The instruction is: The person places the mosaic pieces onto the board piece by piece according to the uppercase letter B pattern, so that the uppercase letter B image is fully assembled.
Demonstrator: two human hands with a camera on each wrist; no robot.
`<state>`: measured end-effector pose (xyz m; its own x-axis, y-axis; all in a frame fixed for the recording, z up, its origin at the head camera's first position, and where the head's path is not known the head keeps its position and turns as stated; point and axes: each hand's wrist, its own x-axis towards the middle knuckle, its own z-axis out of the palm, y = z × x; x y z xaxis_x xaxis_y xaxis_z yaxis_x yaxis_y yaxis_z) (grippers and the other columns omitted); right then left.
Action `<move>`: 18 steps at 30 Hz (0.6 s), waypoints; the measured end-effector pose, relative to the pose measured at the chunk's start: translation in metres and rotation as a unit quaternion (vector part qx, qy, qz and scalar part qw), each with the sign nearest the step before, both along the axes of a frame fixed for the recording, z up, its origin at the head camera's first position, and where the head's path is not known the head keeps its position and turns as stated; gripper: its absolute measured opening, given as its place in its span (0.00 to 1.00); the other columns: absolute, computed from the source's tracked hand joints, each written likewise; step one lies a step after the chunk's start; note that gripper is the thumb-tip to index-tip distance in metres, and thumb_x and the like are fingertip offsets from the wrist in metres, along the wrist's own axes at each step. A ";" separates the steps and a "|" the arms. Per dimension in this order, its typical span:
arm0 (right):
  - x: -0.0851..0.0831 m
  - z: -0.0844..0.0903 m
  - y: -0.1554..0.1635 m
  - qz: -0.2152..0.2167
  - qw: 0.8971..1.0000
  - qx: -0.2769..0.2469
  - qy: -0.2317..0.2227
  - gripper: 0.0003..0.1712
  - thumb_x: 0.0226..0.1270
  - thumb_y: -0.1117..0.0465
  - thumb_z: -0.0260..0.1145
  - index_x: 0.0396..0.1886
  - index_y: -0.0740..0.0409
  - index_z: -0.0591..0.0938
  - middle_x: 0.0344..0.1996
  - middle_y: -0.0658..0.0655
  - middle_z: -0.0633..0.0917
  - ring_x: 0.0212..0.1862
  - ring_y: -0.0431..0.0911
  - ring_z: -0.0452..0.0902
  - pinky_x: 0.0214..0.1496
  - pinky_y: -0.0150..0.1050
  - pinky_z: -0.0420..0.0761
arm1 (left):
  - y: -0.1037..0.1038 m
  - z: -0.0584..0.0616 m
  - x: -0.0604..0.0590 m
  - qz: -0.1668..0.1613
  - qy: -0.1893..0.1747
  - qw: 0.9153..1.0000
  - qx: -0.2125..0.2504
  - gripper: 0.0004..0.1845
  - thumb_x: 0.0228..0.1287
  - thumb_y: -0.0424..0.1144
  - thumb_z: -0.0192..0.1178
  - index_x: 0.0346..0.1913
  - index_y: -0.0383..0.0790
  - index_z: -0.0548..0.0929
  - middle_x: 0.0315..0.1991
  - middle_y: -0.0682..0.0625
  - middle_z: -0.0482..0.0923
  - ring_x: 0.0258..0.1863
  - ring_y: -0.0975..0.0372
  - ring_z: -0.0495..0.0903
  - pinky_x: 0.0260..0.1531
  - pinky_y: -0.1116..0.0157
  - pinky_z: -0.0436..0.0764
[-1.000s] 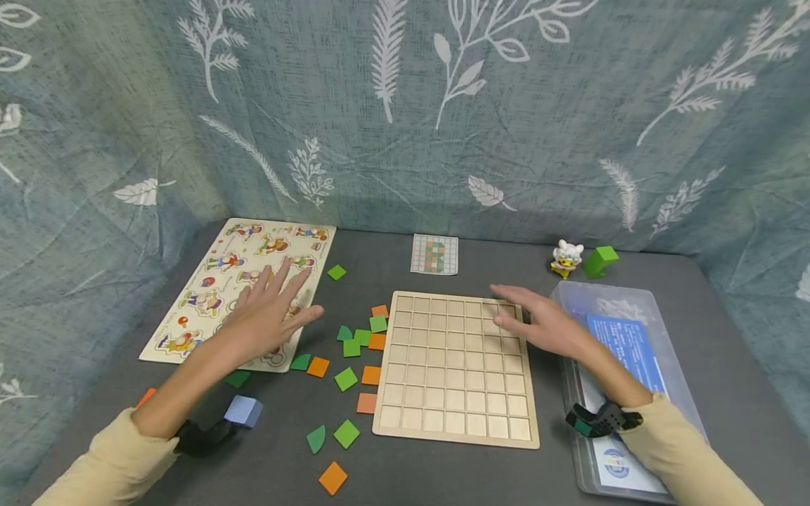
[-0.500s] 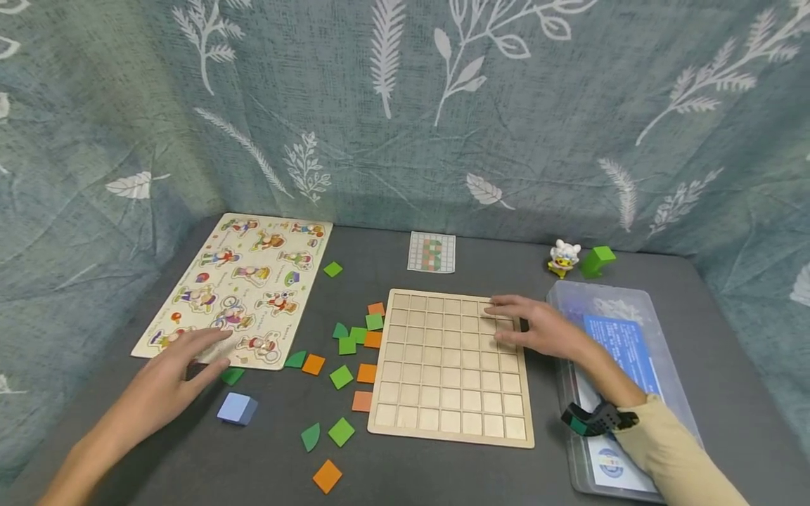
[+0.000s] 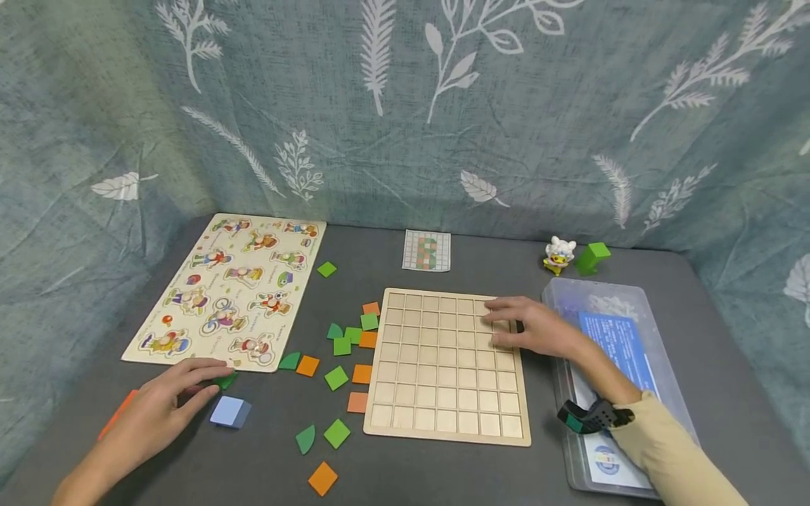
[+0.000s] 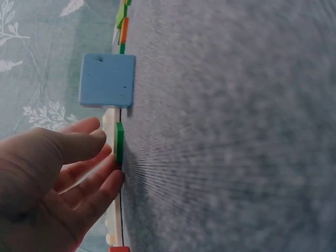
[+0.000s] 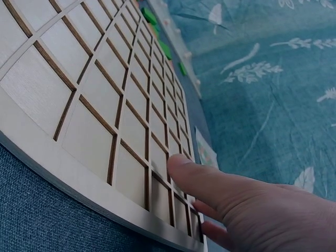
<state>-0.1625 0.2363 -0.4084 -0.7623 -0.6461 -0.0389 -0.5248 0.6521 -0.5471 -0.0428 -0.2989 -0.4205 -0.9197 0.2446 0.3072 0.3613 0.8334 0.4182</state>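
Observation:
Beside the near edge of the picture puzzle board [image 3: 243,270], my left hand [image 3: 158,404] is low over the table with loosely bent fingers. Its fingertips are right at a dark green tile [image 4: 119,142], which is partly hidden by the hand in the head view. A blue block [image 3: 228,412] sits just to the right of the thumb. My right hand [image 3: 534,327] lies at the far right corner of the wooden grid board [image 3: 446,437]; its thumb [image 5: 184,165] and fingers are apart, with nothing between them.
Several green and orange tiles [image 3: 337,378] are scattered left of the grid board. A pattern card [image 3: 411,242] lies behind it. On the right are a clear plastic case [image 3: 633,351], a small white figurine [image 3: 559,254] and a green block [image 3: 592,258]. An orange-red piece [image 3: 117,414] lies left of my left hand.
My left hand has come back from above the picture puzzle board, nearer and to the left, down to the dark green tile. The right hand has shifted slightly onto the grid board's corner.

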 end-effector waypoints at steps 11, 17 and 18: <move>0.003 0.000 -0.001 -0.006 1.000 0.010 -0.001 0.24 0.62 0.54 0.69 0.57 0.56 0.82 0.65 0.64 0.74 0.68 0.64 0.65 0.63 0.62 0.69 | -0.003 -0.009 0.000 -0.021 0.055 0.998 0.007 0.23 0.34 0.21 0.74 0.39 0.43 0.88 0.41 0.53 0.80 0.42 0.90 0.69 0.34 0.86 0.69; 0.002 0.000 -0.001 -0.001 1.000 0.010 0.009 0.24 0.61 0.56 0.70 0.57 0.58 0.82 0.65 0.64 0.75 0.68 0.63 0.66 0.64 0.62 0.69 | -0.004 -0.013 0.001 -0.017 0.073 0.997 -0.006 0.18 0.31 0.26 0.76 0.32 0.43 0.90 0.36 0.52 0.79 0.44 0.91 0.64 0.36 0.85 0.68; 0.002 0.001 -0.001 0.000 1.000 0.011 0.012 0.24 0.61 0.56 0.70 0.57 0.58 0.82 0.65 0.64 0.75 0.67 0.63 0.66 0.64 0.62 0.68 | -0.005 -0.014 0.001 -0.016 0.074 0.997 -0.007 0.18 0.30 0.27 0.77 0.32 0.43 0.90 0.36 0.52 0.80 0.43 0.90 0.66 0.36 0.85 0.68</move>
<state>-0.1605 0.2349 -0.4078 -0.7634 -0.6450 -0.0346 -0.5370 0.6636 -0.5208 -0.0419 -0.3034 -0.4344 -0.8564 0.2790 0.4344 0.4448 0.8258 0.3466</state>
